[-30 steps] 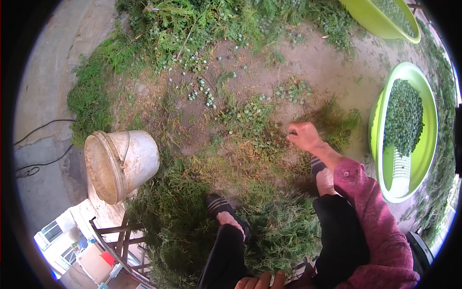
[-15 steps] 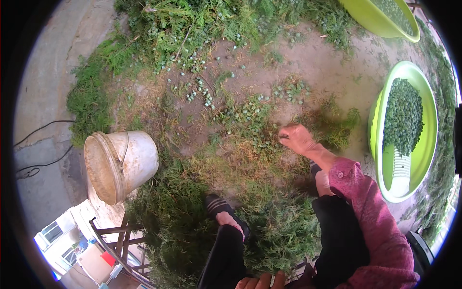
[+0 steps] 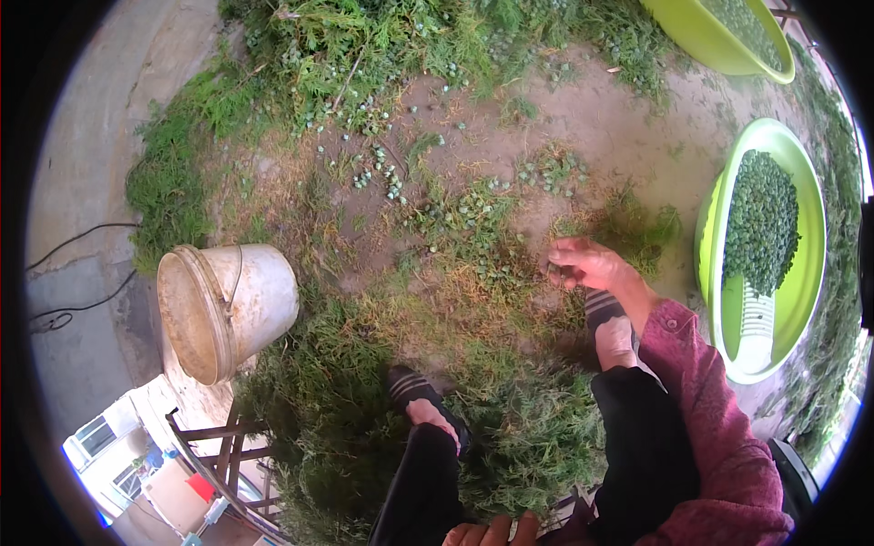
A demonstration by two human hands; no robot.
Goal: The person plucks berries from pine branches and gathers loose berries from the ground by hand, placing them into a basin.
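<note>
Right hand (image 3: 587, 266) reaches down to cut green sprigs (image 3: 473, 227) on the ground, beside a lime basin (image 3: 801, 300) of green berries.

Soft, even daylight, faint shadows, sharp centre, heavy fisheye bending and black vignette at the rim.

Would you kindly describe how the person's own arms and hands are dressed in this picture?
The right arm wears a loose dark pink sleeve of soft, fleecy-looking cloth that ends at the wrist. The right hand is bare, with no glove, ring or watch to be seen. The left hand shows only as bare fingers at the lower edge; its sleeve is out of view.
</note>
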